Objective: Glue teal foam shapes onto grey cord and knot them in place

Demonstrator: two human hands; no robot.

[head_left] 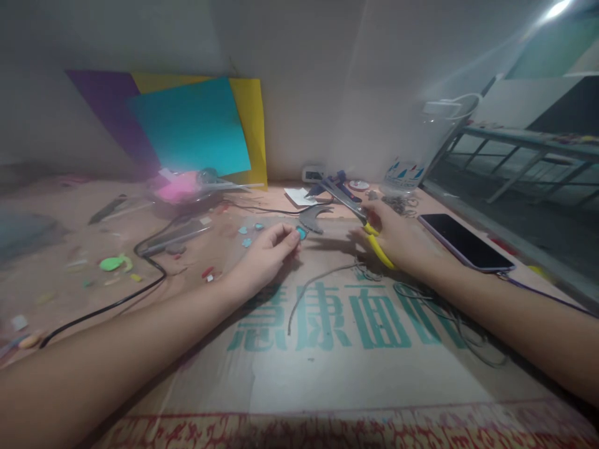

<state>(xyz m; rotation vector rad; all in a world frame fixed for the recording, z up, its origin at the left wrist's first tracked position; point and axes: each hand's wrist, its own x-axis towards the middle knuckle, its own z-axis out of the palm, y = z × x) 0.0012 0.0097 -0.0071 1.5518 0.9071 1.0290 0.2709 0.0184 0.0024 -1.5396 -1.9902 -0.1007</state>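
My left hand (269,252) pinches a small blue piece (301,232) between thumb and fingertips, above the printed cardboard (309,368). My right hand (393,234) is closed around the yellow handles of a pair of scissors (347,201). Their metal blades point away and to the left, apart from the blue piece. A grey crescent-shaped piece (314,219) is between the two hands. Small light-blue shapes, one like a flower (246,243), lie left of my left hand. Below my right hand, a thin grey cord (306,290) trails in loops over the cardboard.
A phone (468,243) lies right of my right forearm. Behind stand a clear plastic jug (406,168) and a dark blue tool (344,185). Coloured sheets (191,128) lean on the wall. A black cable (112,304) and scattered scraps cover the left side.
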